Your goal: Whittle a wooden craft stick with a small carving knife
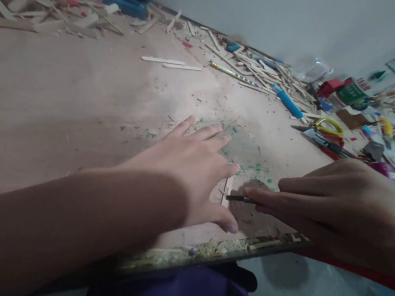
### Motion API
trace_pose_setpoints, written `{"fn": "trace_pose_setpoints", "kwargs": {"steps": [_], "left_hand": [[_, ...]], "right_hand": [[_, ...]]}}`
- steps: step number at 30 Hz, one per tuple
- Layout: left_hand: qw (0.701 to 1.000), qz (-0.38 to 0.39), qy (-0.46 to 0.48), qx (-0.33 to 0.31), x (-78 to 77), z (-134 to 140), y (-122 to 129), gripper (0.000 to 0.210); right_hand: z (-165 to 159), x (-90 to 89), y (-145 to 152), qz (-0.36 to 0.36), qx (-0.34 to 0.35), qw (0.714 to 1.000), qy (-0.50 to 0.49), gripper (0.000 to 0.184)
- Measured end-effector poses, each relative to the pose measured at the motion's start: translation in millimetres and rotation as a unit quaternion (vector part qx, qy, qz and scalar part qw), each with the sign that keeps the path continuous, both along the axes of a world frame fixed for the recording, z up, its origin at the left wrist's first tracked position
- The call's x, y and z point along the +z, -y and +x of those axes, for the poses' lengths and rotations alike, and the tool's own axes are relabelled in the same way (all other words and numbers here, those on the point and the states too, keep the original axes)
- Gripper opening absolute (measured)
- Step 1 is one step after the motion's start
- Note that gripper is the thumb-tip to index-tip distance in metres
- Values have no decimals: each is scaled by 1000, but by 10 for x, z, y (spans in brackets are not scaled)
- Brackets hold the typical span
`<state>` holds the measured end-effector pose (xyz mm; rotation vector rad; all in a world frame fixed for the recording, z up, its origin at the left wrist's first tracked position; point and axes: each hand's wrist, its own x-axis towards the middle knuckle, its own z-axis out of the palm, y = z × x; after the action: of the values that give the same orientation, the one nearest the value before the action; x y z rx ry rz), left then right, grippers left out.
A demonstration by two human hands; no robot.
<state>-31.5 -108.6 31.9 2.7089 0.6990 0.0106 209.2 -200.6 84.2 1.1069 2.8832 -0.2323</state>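
My left hand (198,161) lies spread over the wooden table (57,91), fingers stretched out to the right. Between its thumb and fingers shows a short length of pale craft stick (227,192); the rest of it is hidden under the hand. My right hand (330,201) is closed around a slim tool with a thin dark metal tip (236,199). That tip touches or nearly touches the stick, where a thin sliver stands up. The tool's handle is hidden inside the fingers, so its exact kind cannot be told.
Two loose craft sticks (172,62) lie beyond the hands, near a patterned pencil (232,73). A heap of sticks (263,68) lines the wall. At right are a blue marker (287,101) and yellow-handled scissors (330,126). Wood shavings (223,248) fill the table's near edge.
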Motion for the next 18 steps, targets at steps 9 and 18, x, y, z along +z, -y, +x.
{"fn": "trace_pose_setpoints", "kwargs": {"steps": [9, 18], "left_hand": [[1000, 12, 5, -4, 17, -5, 6, 90], [999, 25, -15, -13, 26, -36, 23, 94]], "right_hand": [[37, -188, 83, 78, 46, 996, -12, 32], [-16, -173, 15, 9, 1, 996, -84, 32]]}}
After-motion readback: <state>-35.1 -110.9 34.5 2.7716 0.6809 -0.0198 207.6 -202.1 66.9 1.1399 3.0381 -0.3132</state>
